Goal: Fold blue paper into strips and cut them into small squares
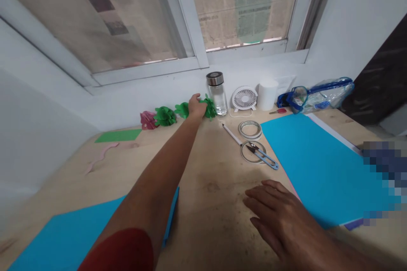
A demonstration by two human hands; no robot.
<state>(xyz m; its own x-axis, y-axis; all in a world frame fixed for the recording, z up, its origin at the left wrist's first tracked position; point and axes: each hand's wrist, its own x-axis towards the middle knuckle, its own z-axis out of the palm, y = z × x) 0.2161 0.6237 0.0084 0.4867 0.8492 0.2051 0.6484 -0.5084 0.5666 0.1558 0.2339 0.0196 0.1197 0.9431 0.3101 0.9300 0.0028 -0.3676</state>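
My left hand (197, 108) reaches to the back of the wooden table and touches or nearly touches a green paper flower (210, 108) beside the glass bottle (218, 97). Its fingers are partly hidden, so I cannot make out a grip. More green paper flowers (165, 116) and a pink one (148, 120) stand to its left along the wall. My right hand (276, 216) is low over the table at the front, palm down with the fingers a little apart and nothing in it. Blue paper (318, 169) lies to its right, and another blue sheet (70, 233) lies under my left arm.
Tape rolls (250, 130), blue-handled snips (267, 160) and a white pen (232, 134) lie mid-table. Behind them stand a small fan (244, 98), a white cylinder (267, 95) and a clear pouch (330, 95). Green paper (118, 135) and a pink wavy strip (101, 156) are at left.
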